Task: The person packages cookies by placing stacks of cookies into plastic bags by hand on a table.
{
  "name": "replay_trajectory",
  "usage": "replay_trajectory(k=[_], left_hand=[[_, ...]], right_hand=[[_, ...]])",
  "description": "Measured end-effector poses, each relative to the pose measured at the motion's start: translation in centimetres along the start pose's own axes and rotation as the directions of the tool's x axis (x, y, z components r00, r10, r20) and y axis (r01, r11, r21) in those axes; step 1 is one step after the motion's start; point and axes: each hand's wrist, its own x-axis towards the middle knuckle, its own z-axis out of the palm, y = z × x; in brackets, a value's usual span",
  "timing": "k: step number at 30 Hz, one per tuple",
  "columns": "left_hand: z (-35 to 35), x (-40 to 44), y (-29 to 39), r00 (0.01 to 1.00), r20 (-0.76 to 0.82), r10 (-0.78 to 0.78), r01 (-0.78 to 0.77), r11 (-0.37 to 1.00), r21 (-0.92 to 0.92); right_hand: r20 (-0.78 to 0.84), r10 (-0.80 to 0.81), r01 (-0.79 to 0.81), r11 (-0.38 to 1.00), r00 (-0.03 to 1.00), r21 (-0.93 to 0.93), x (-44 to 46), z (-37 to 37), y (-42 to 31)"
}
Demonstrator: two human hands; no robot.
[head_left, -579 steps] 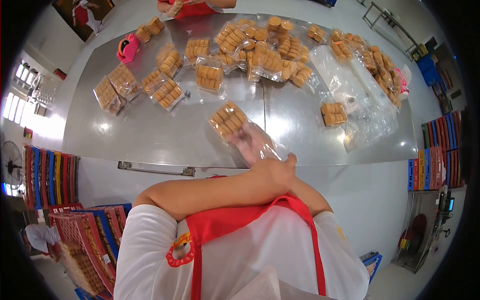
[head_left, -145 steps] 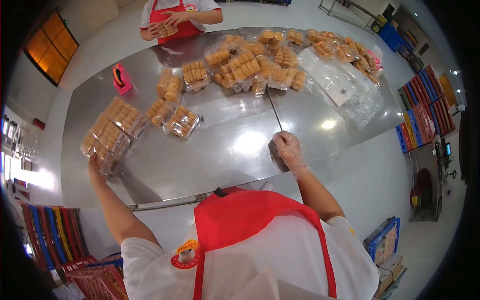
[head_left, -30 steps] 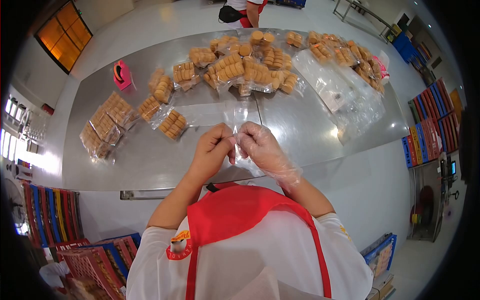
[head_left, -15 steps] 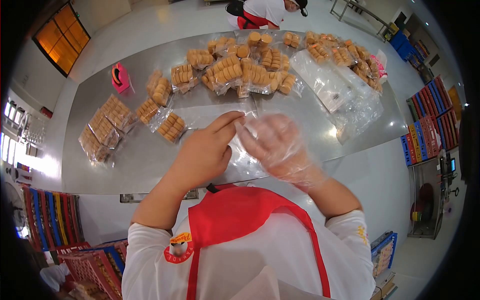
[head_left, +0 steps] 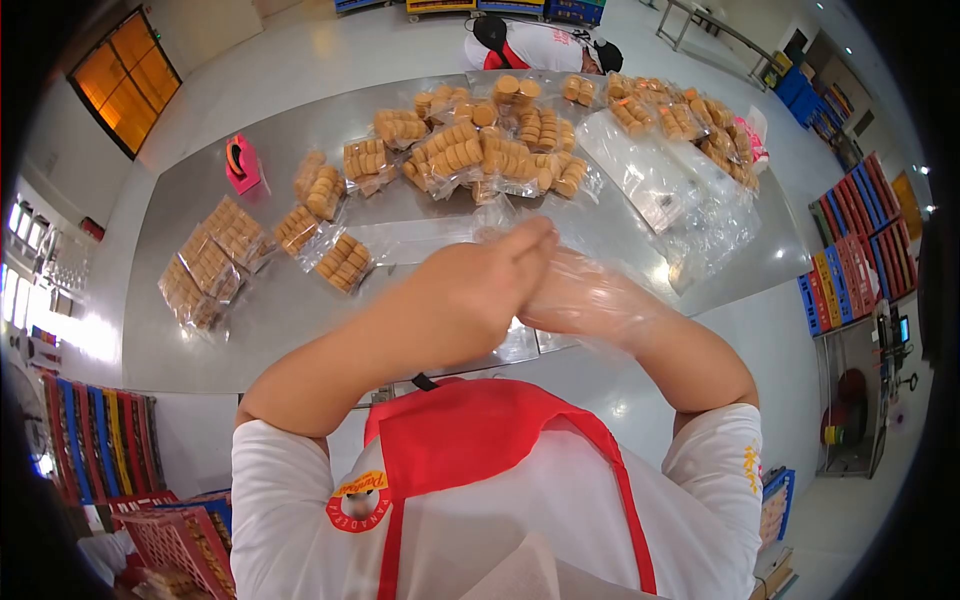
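Observation:
A clear plastic glove (head_left: 625,310) loosely covers my right hand (head_left: 575,295), which is partly behind the left and has its fingers mostly hidden. My bare left hand (head_left: 480,290) crosses over it, its fingers bent together and gripping the glove near the back of the right hand. Both hands are above the near middle of the steel table (head_left: 230,340). Beyond them lies a pile of clear bags of round biscuits (head_left: 450,150), and the closest single bag of biscuits (head_left: 343,262) rests to the left of my left hand.
A pink tape dispenser (head_left: 241,168) stands at the left, behind several bagged biscuits (head_left: 210,260). Flat clear plastic bags (head_left: 690,200) lie at the right beside more packed biscuits (head_left: 680,120). Across the table a person (head_left: 545,45) bends down. Stacked coloured crates (head_left: 855,245) stand at the right.
My left hand has moved right, from the right hand's fingertips to over its back, gripping the glove. The right hand's fingers are now mostly covered. The person across has bent lower.

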Motion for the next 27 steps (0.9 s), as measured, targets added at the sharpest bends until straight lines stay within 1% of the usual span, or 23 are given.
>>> replay_trajectory(k=[1,3,4,7,10,11,12,13,14,15,16,17,18,19,20,22,23,25,27], left_hand=[[0.3,0.5,0.5,0.999,0.032,0.006,-0.007,1.000,0.023],[1.3,1.7,1.1,0.992,0.129,-0.002,-0.014,0.992,0.124],[2.0,2.3,1.3,0.984,0.177,-0.011,-0.020,0.985,0.173],[5.5,2.8,3.1,0.967,0.201,0.158,-0.137,0.984,-0.118],[7.3,2.6,3.3,0.971,0.171,0.170,-0.141,0.976,-0.166],[6.7,2.1,2.1,0.978,0.047,0.202,-0.174,0.921,-0.348],[5.6,1.2,0.1,0.974,-0.079,0.211,-0.221,0.831,-0.510],[4.8,0.1,-2.4,0.967,-0.251,-0.047,-0.073,0.891,-0.449],[4.0,-0.9,-4.8,0.867,-0.398,-0.300,0.098,0.885,-0.455],[4.2,-1.1,-8.4,0.719,-0.629,-0.296,0.265,0.953,-0.146],[4.8,-1.5,-11.3,0.617,-0.754,-0.228,0.423,0.903,0.074],[5.6,-2.6,-13.0,0.664,-0.599,-0.447,0.423,0.886,-0.191],[6.1,-3.4,-14.4,0.697,-0.388,-0.603,0.436,0.786,-0.438],[6.3,-3.7,-15.1,0.719,-0.139,-0.681,0.460,0.617,-0.638],[6.5,-3.9,-15.0,0.710,-0.164,-0.685,0.412,0.592,-0.693],[7.2,-4.7,-14.3,0.685,-0.208,-0.698,0.306,0.535,-0.788],[7.2,-5.2,-14.2,0.644,-0.249,-0.723,0.320,0.550,-0.771],[6.6,-6.4,-14.4,0.556,-0.332,-0.762,0.353,0.578,-0.735],[5.5,-8.4,-16.1,0.470,-0.307,-0.828,0.276,0.468,-0.840]], right_hand=[[-0.227,0.038,0.032,0.954,0.973,0.297,0.7,4.1,1.1],[-0.290,0.072,0.041,0.930,0.954,0.365,2.1,5.2,1.8],[-0.312,0.095,0.019,0.939,0.945,0.343,3.2,5.5,2.1],[-0.390,0.206,-0.139,0.972,0.897,0.192,6.5,6.3,2.7],[-0.466,0.278,-0.256,0.960,0.840,0.112,8.0,7.2,2.7],[-0.467,0.297,-0.269,0.955,0.833,0.128,7.7,7.2,2.2],[-0.467,0.313,-0.275,0.950,0.827,0.148,7.4,7.2,1.9],[-0.468,0.329,-0.282,0.944,0.820,0.170,6.6,7.2,1.4],[-0.372,0.360,-0.247,0.915,0.855,0.319,6.2,7.3,1.3],[-0.278,0.376,-0.209,0.849,0.884,0.485,5.4,7.9,1.2],[-0.047,0.400,-0.229,0.612,0.915,0.757,4.7,9.2,1.6],[-0.143,0.364,-0.154,0.675,0.920,0.722,4.7,9.1,1.0],[-0.239,0.317,-0.079,0.736,0.918,0.673,4.7,8.5,0.2],[-0.335,0.263,-0.003,0.791,0.905,0.612,4.8,7.7,-0.3],[-0.162,0.278,-0.057,0.638,0.947,0.768,4.7,6.8,-0.6],[-0.043,0.298,-0.140,0.564,0.954,0.814,4.2,6.0,-1.1],[0.020,0.302,-0.184,0.525,0.953,0.831,3.7,5.6,-1.4],[0.043,0.292,-0.200,0.532,0.955,0.823,2.0,3.6,-1.8],[0.072,0.286,-0.214,0.504,0.956,0.837,-0.5,3.6,-1.6]])
